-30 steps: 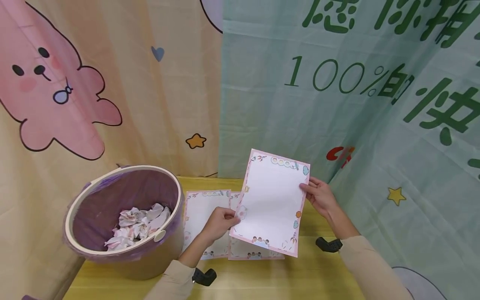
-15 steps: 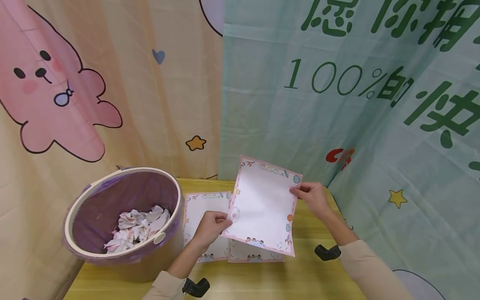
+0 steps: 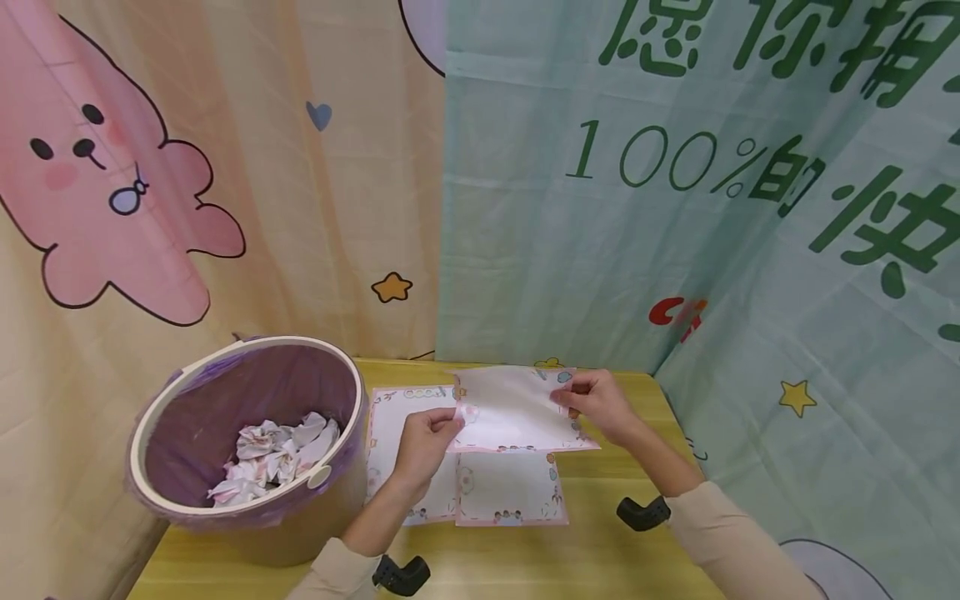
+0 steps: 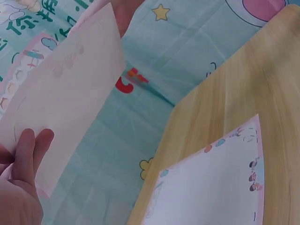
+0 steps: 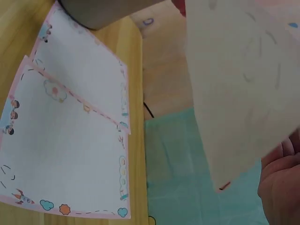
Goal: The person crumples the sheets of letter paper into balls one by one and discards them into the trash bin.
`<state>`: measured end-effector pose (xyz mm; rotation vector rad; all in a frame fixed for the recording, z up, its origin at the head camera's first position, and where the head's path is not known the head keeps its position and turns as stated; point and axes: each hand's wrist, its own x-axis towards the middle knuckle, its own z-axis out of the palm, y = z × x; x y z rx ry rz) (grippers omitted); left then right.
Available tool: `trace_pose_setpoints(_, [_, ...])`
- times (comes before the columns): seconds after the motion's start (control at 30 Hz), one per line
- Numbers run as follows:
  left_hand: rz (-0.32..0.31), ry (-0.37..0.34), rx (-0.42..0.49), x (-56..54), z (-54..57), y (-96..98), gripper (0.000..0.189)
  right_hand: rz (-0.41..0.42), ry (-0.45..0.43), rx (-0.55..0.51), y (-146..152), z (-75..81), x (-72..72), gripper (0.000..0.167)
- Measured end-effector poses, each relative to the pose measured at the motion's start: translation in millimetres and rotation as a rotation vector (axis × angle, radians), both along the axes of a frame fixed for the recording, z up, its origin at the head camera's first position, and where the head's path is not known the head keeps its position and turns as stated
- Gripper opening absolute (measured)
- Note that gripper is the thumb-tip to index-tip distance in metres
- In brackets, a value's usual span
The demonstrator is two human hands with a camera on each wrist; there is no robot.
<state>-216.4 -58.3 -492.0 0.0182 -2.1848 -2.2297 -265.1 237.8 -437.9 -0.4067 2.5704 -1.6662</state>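
Observation:
Both hands hold up one sheet of stationery paper [image 3: 510, 421] with a pink patterned border. The left hand [image 3: 422, 446] pinches its left edge, thumb on the printed face. In the left wrist view, fingers [image 4: 24, 161] lie against the paler back of the sheet [image 4: 70, 89]. The right hand [image 3: 603, 408] pinches the opposite edge; in the right wrist view the sheet [image 5: 239, 89] hides most of that hand [image 5: 281, 180]. Beneath it, two like sheets lie side by side on the table: a left sheet [image 3: 393, 425] and a right sheet [image 3: 510, 487], partly covered from above.
A bin [image 3: 138, 450] with a purple liner stands left of the sheets, crumpled paper [image 3: 277, 454] inside. The wooden table [image 3: 615, 533] meets printed curtains [image 3: 525, 208] at the back and right. Black wrist devices [image 3: 643, 513] sit at both sleeves.
The held sheet has moved lower and tipped back, so its face looks foreshortened. The right hand has moved left, and more of the right-hand sheet on the table shows.

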Motion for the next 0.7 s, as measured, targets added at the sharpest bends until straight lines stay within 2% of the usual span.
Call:
trace_pose_setpoints(0.23, [0.052, -0.017, 0.142, -4.7, 7.3, 8.6, 0.027, 0.126, -0.057, -0.001, -18, 5.0, 3.8, 0.022])
trace_pose_setpoints(0.37, [0.069, 0.004, 0.203, -5.5, 9.5, 11.5, 0.027, 0.156, -0.089, 0.012, -21, 5.1, 5.0, 0.030])
trace_pose_setpoints(0.53, [0.094, 0.012, 0.287, -7.4, 12.8, 17.8, 0.028, 0.201, -0.122, 0.044, -23, 9.1, 6.5, 0.020])
trace_pose_setpoints(0.6, [0.087, 0.018, 0.340, -8.0, 13.9, 20.7, 0.029, 0.229, -0.114, 0.050, -25, 10.7, 6.6, 0.013])
trace_pose_setpoints(0.7, [0.062, 0.018, 0.424, -8.4, 14.0, 23.8, 0.031, 0.255, -0.112, 0.043, -27, 11.4, 7.7, 0.014])
